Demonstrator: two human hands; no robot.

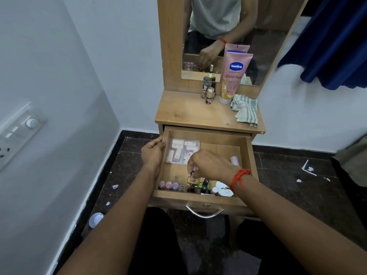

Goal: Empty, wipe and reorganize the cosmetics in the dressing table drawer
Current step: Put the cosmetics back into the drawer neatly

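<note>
The wooden drawer of the dressing table stands pulled out. My left hand grips its left wall. Inside the drawer, my right hand pinches a small dark-capped bottle just above the front row. That row holds three pink little pots, dark nail polish bottles and a white round nail-polish remover tub. A clear plastic box of small items lies at the back left. A pale tube lies at the right wall.
On the tabletop stand a pink Vaseline tube, a few small bottles and a striped cloth. A mirror rises behind. A white cup and paper scraps lie on the dark floor. A blue curtain hangs at right.
</note>
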